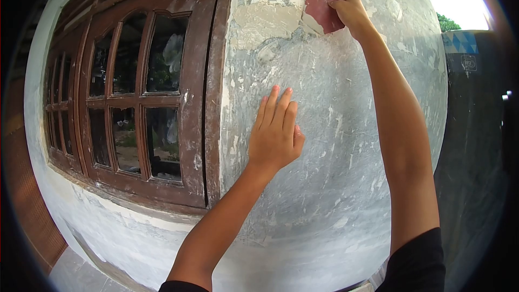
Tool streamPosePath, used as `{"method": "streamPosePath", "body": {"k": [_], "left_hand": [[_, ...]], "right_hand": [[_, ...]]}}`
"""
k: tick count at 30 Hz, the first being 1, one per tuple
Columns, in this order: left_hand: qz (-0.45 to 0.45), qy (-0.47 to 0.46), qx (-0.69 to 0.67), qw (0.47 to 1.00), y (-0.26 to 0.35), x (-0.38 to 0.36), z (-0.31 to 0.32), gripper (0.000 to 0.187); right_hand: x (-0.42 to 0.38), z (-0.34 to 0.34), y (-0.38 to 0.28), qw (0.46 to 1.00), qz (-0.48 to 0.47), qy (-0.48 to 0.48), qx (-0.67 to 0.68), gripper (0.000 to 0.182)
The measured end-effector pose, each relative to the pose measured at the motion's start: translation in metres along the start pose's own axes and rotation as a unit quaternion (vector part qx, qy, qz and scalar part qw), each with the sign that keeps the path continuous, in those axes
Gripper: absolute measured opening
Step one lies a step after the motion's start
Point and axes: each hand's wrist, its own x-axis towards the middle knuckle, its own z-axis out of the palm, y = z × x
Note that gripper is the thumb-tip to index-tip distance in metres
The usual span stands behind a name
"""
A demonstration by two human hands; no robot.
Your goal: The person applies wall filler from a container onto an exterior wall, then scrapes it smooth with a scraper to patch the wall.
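My right hand (350, 12) is raised high on the grey wall (324, 184) and pinches the right edge of a flat, dark red piece (323, 10). The piece has an angular outline and lies against the wall, with a pale patch showing along its lower left edge. Lower down and to the left, my left hand (277, 130) rests on the wall with its fingers stretched upward, holding nothing. Flaking cream paint (262, 21) surrounds the upper part of the wall, left of the red piece.
A brown wooden window (192, 124) with glass panes fills the left side, close to my left hand. At the far right stands a dark wall (470, 130) with a blue and white patterned strip (459, 42) near its top. Green foliage (446, 23) shows above it.
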Motion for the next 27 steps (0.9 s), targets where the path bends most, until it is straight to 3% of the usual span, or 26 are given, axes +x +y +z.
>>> {"method": "streamPosePath", "body": {"k": [4,8,11,14,15,19,22,24,27], "left_hand": [[0.003,0.001,0.005,1.0,-0.001,0.0,0.0,0.044],[0.003,0.002,0.002,1.0,-0.001,0.0,0.0,0.044],[0.004,0.002,0.005,1.0,-0.002,0.0,0.0,0.044],[0.002,0.002,0.003,1.0,-0.002,0.001,0.0,0.044],[0.002,0.003,0.004,1.0,-0.002,0.0,0.0,0.044],[0.002,0.002,0.006,1.0,-0.002,0.0,0.0,0.044],[-0.001,-0.002,0.006,1.0,-0.001,0.0,0.0,0.044],[-0.001,0.002,0.002,1.0,-0.001,0.0,0.0,0.044],[0.0,0.003,0.002,1.0,-0.001,0.0,0.0,0.044]], "right_hand": [[0.002,-0.001,-0.006,0.994,0.052,0.073,0.058,0.038],[-0.002,0.003,-0.004,0.999,0.026,0.028,0.015,0.04],[0.008,-0.008,0.0,0.991,0.061,0.122,0.018,0.034],[0.0,-0.013,-0.003,0.994,0.024,0.08,0.068,0.033],[-0.002,-0.012,-0.004,0.999,0.015,0.042,0.023,0.033],[0.01,-0.013,0.002,0.996,0.04,0.08,-0.003,0.033],[0.013,-0.017,-0.001,0.991,0.034,0.107,0.069,0.037],[0.006,-0.011,-0.005,0.999,-0.008,0.035,-0.019,0.033],[0.021,-0.014,-0.003,0.996,0.015,0.075,-0.037,0.035]]}}
